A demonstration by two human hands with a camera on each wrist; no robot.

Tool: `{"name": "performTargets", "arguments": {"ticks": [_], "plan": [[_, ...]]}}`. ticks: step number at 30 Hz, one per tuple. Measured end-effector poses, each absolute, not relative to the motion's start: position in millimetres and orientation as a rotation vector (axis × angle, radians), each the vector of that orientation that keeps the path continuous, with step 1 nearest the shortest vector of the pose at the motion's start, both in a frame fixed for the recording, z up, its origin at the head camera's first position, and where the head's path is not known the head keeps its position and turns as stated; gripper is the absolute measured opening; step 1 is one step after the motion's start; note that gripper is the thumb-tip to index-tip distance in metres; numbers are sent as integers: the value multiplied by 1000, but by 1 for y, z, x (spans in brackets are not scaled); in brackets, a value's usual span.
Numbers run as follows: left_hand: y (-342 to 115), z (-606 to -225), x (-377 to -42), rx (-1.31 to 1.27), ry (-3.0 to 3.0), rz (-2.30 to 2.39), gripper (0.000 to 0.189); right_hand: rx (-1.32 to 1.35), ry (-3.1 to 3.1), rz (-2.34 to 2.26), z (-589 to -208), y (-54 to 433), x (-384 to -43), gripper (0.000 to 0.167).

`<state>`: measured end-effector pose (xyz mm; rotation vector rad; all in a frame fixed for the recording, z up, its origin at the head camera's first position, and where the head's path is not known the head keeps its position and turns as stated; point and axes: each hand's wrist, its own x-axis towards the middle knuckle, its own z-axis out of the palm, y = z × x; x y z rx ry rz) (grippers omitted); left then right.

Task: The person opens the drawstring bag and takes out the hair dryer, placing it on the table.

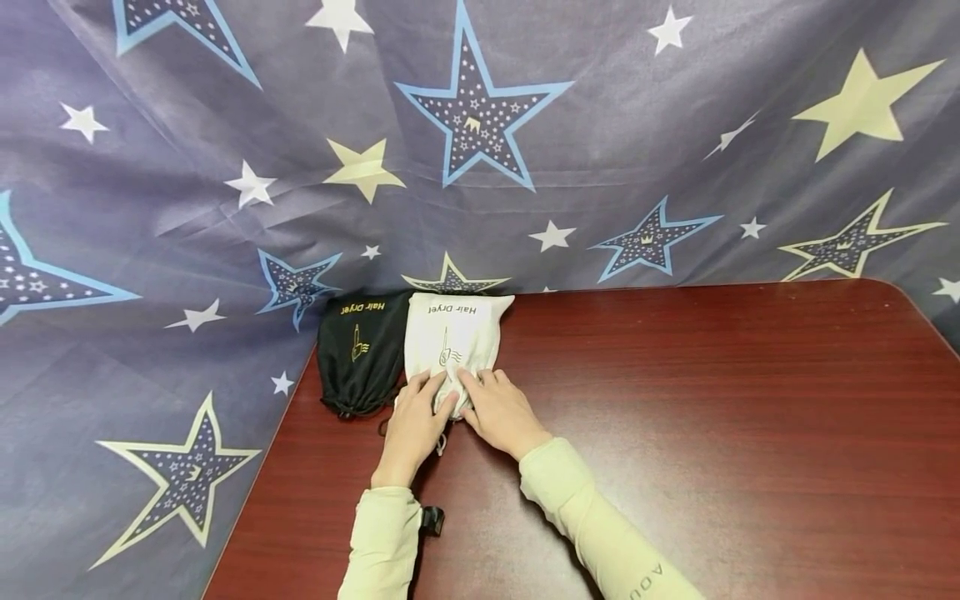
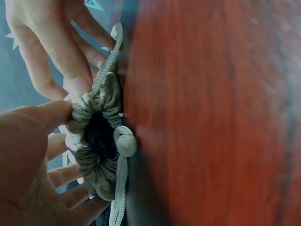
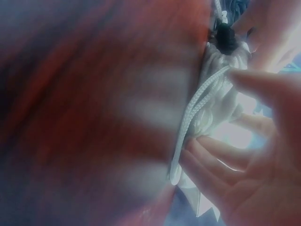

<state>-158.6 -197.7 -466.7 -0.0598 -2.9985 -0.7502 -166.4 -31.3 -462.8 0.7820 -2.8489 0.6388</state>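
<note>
Head view, left hand (image 1: 411,429), right hand (image 1: 508,417), relaxed fingers (image 2: 61,52) touching white "Hair Dryer" bag (image 1: 465,329), black "Hair Dryer" bag (image 1: 358,367) beside

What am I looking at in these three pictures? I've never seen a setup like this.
There is no machine here, just a person's bare left hand and right hand. The widest picture comes from a camera worn on the head, looking forward and down. The other two come from cameras worn on the left and right wrists, so they show the handwork close up.

On the reddish-brown table lie two drawstring pouches printed "Hair Dryer": a black pouch and, beside it, a white pouch. Both hands hold the white one's gathered end between thumb and fingers. The left wrist view shows its puckered opening, dark inside, and a pale cord. Behind hangs a star-patterned cloth.
</note>
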Motion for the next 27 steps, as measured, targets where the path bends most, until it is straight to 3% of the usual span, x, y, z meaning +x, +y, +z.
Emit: {"name": "performTargets", "arguments": {"ticks": [27], "plan": [[-190, -461, -157, -85, -2996, -681, 50, 723, -2888, 737, -464, -29, -166, 56]]}}
